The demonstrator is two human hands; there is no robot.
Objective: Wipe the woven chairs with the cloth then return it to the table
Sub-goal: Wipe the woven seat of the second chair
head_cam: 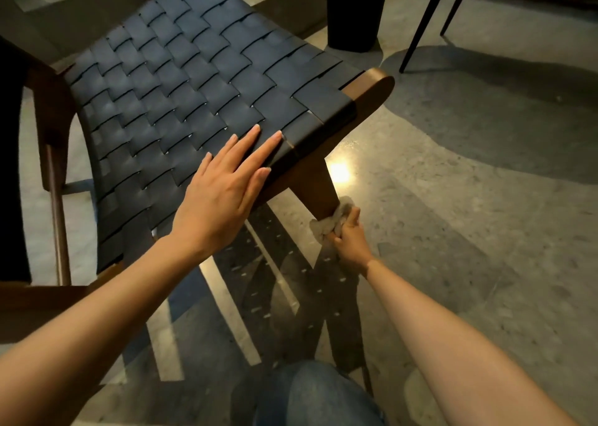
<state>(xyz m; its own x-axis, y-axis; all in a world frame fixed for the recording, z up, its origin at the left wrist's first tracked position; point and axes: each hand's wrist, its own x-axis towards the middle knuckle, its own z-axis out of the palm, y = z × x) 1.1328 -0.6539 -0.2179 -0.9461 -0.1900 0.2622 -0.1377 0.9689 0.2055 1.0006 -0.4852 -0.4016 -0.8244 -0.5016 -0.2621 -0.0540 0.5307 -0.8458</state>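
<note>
Wiping: I have the right hand [348,238] curled tight round a bunched pale cloth [333,220], which it presses against the front leg [318,189] of the chair.
Cloth position: gripped in that hand, wrapped partly round the wooden leg, below the seat edge and low toward the floor [469,199]. I cannot tell whether any of it touches the floor.
Left hand: my left hand [220,196] lies palm down on the seat [181,79], fingers straight and slightly spread, holding nothing. Its fingertips reach the front corner, just above the leg.
Seat: wide dark straps woven in a basket pattern, sagging a little between the rails.
Frame: brown wood; the rounded end of the front rail [372,86] shows past the last strap.
Armrest: a wooden arm [32,302] crosses the lower left, partly out of view.
Floor: polished speckled stone in grey and pale patches. A bright glint [338,171] sits just beside the leg, and the shadow of the weave falls under the seat.
Operator: a knee in blue denim [317,393] shows at the bottom edge, between the two forearms.
Background: a tall dark pot [354,8] stands beyond the seat. Two thin dark furniture legs [420,27] stand to its right, well apart from the chair.
</note>
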